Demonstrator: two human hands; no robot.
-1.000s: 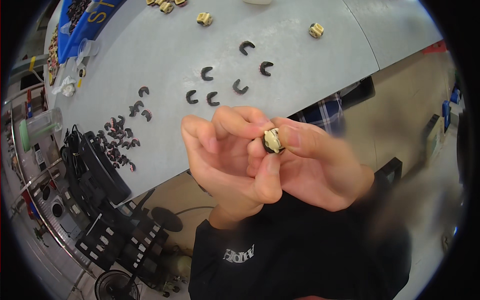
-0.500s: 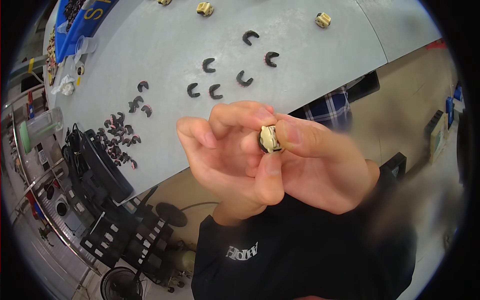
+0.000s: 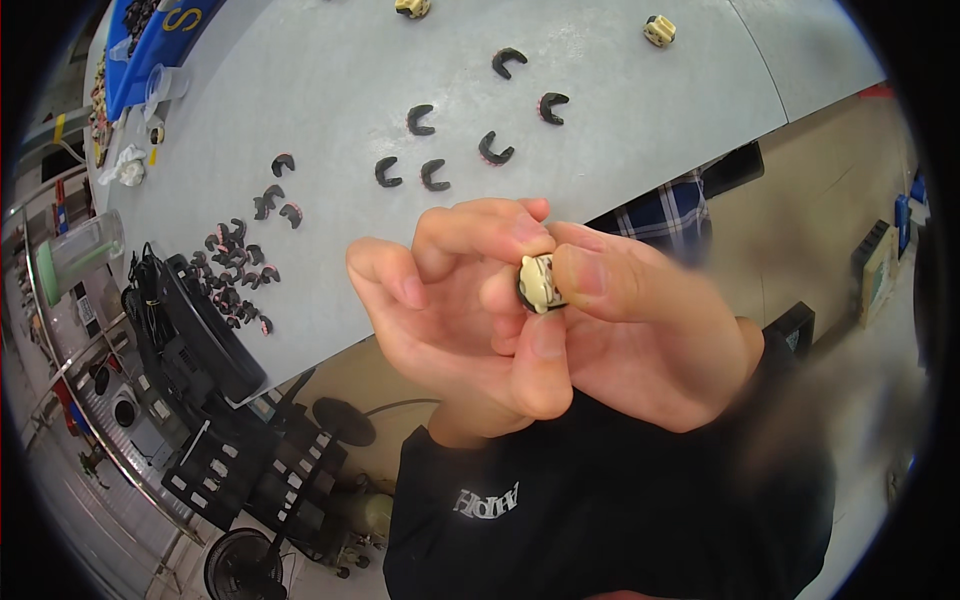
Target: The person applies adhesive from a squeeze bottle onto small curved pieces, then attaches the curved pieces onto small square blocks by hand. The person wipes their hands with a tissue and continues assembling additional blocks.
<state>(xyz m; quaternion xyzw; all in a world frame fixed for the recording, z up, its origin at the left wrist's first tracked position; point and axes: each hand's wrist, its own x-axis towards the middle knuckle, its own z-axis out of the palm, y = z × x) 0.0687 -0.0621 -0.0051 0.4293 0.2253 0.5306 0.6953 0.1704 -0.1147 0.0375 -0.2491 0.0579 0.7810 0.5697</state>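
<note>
Held up in front of my body is a small cream-and-black moulded piece (image 3: 537,283), rounded, with dark marks on its right side. My left hand (image 3: 440,315) pinches it from the left between fingertips and thumb. From the right, the thumb of my right hand (image 3: 650,325) presses against its face, covering part of it; the other right fingers are mostly hidden behind. Beyond my hands, several black U-shaped pieces (image 3: 434,175) lie spaced apart on the grey table (image 3: 330,90). Similar cream pieces (image 3: 659,31) rest farther off.
A loose heap of black curved pieces (image 3: 235,265) lies at the table's left, beside a black device (image 3: 215,345) with cables. A blue bin (image 3: 135,80) and a clear plastic cup (image 3: 165,88) stand at the far left. A plaid-clothed person (image 3: 665,212) is beyond the table's edge.
Both hands keep their grip on the cream-and-black piece, which has turned slightly between the fingers. The view has shifted a little, so the table pieces sit slightly higher in the picture.
</note>
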